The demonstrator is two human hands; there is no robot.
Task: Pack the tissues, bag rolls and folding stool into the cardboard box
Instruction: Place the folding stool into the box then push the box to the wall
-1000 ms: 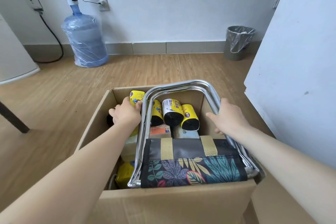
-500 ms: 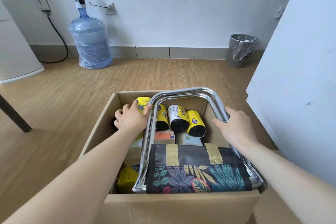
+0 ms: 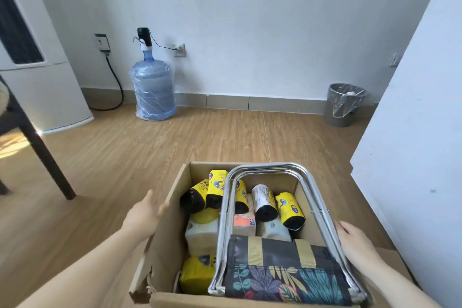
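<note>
As my left hand hangs spread, my right hand unreadable, the stiff folding stool seems best held by its slick rails.

The folding stool lies across the top of the cardboard box, closing off its centre and right. Down its left side there is a gap above the tissue packs and bag rolls. Bare floor fills mid-frame. A dark table leg stands left, a white panel right.

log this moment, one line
folding stool: in cardboard box, over bag rolls and tissue packs | left hand: open, beside cardboard box | right hand: grips folding stool
</note>
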